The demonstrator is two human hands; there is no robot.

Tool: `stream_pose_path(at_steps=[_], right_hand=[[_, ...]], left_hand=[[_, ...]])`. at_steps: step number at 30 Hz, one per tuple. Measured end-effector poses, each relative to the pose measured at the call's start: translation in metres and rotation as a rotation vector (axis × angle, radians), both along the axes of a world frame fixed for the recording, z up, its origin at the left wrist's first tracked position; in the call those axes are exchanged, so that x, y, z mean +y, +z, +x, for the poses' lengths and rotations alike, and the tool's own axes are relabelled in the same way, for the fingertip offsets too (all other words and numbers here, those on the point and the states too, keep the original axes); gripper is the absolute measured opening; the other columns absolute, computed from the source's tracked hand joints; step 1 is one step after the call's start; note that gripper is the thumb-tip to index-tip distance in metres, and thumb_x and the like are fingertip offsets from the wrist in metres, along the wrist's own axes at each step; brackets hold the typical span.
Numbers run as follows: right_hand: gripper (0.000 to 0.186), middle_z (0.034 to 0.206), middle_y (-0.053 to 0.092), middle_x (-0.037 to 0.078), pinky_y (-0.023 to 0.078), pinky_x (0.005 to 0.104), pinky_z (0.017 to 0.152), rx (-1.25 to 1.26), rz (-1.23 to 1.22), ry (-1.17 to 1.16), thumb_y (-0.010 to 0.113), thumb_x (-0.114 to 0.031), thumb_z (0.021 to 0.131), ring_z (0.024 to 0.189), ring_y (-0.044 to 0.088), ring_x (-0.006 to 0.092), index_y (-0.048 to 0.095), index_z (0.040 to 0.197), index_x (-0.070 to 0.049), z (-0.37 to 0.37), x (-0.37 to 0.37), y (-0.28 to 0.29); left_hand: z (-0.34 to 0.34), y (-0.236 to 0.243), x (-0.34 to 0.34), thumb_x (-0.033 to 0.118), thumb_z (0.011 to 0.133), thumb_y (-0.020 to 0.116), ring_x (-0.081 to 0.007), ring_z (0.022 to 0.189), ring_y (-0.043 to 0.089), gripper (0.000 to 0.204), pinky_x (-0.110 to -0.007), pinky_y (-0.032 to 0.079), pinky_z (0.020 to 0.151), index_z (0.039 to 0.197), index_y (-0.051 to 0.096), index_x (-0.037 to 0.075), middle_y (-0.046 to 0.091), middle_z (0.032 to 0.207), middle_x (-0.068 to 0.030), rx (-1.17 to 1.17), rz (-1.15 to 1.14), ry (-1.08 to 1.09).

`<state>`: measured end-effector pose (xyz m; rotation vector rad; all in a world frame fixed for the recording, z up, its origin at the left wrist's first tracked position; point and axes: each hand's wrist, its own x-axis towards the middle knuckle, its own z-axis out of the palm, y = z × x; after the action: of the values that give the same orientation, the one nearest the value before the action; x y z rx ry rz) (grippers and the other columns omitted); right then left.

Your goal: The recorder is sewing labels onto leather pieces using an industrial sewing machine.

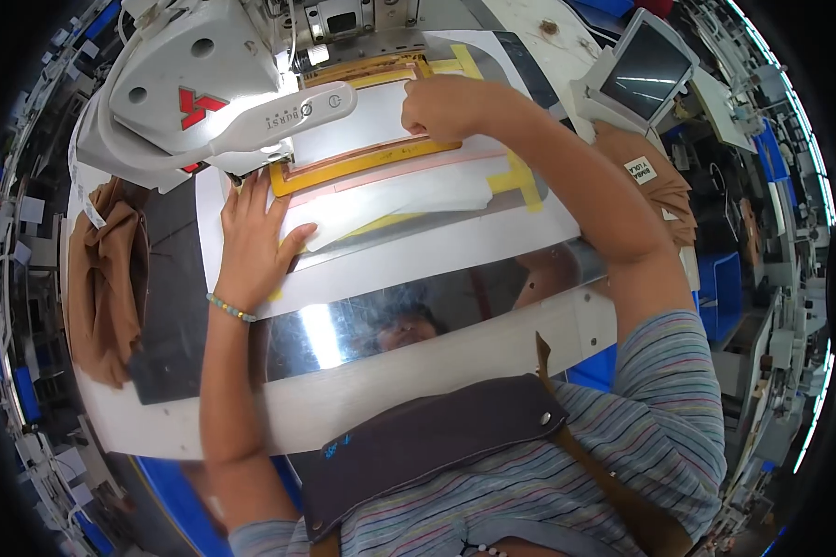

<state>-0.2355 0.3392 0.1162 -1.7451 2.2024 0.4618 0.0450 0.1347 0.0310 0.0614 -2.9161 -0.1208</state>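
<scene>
A flat yellow frame [372,164] with a reddish inner edge lies under the head of a white sewing machine [195,84]. White material [334,130] fills the frame's inside. My left hand [254,237] rests flat with fingers apart at the frame's near left corner, its fingertips close beneath the machine head. Over the frame's right side, my right hand [441,107] is closed with the fingers curled under. What those fingers hold, if anything, is hidden. A loose white strip [409,200] lies just in front of the frame, among pieces of yellow tape [515,179].
Folded brown fabric [109,278] lies at the left table edge. More brown pieces [646,176] are stacked at the right, below a small screen [648,67]. A shiny metal plate [418,320] spans the near side. A light-grey handheld device [288,113] hangs over the frame.
</scene>
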Motion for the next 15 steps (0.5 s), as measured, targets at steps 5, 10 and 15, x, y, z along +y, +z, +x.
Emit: stream_pose_path(at_steps=[5, 10, 15], right_hand=[[0.013, 0.104, 0.067, 0.013, 0.055, 0.0408, 0.086, 0.215, -0.088, 0.049, 0.064, 0.001, 0.085, 0.102, 0.066, 0.0282, 0.074, 0.083, -0.006, -0.001, 0.004, -0.013], [0.011, 0.098, 0.067, 0.012, 0.053, 0.0395, 0.089, -0.208, -0.342, -0.081, 0.064, 0.001, 0.085, 0.103, 0.063, 0.0294, 0.069, 0.077, -0.005, -0.021, 0.002, 0.006], [0.014, 0.089, 0.065, 0.012, 0.049, 0.0413, 0.09, -0.159, -0.213, -0.036, 0.061, 0.004, 0.083, 0.096, 0.06, 0.0298, 0.065, 0.074, -0.005, -0.012, 0.009, -0.01]], left_hand=[[0.0, 0.0, 0.002, 0.063, 0.106, 0.05, -0.0422, 0.158, 0.03, 0.078, -0.059, 0.015, 0.13, 0.155, 0.054, 0.003, 0.043, 0.164, -0.0246, 0.018, 0.01, 0.006], [-0.001, 0.002, 0.004, 0.058, 0.107, 0.049, -0.0411, 0.16, 0.027, 0.076, -0.057, 0.016, 0.131, 0.158, 0.049, 0.002, 0.038, 0.169, -0.0231, 0.002, -0.02, 0.033], [-0.002, 0.002, 0.005, 0.064, 0.105, 0.052, -0.0424, 0.158, 0.032, 0.079, -0.058, 0.018, 0.13, 0.156, 0.053, 0.004, 0.044, 0.166, -0.0226, 0.013, -0.011, 0.039]])
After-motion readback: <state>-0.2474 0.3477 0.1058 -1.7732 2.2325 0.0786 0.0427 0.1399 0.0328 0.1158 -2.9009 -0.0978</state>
